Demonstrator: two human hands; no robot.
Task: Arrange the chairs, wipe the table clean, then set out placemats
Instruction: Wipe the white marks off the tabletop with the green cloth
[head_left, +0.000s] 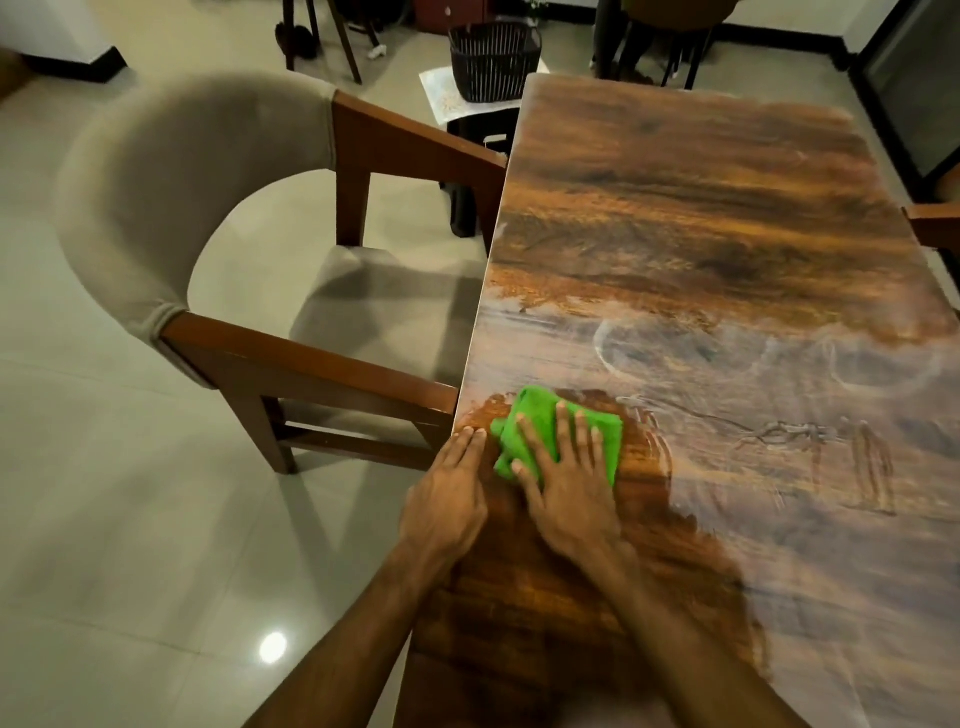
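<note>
Right hand (566, 499) pressing green cloth (537, 413) with straight fingers, left hand (449, 501) flat on dust-smeared table (727, 208), tiled floor (104, 519)

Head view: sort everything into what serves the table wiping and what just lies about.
Job in hand: green cloth, right hand pressing it, left hand flat on the table, beige chair.
Lying about: black basket, dark stool.

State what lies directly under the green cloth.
The green cloth lies on the wooden table, under the right hand. Whether the covered patch is dusty or wiped cannot be seen.
</note>
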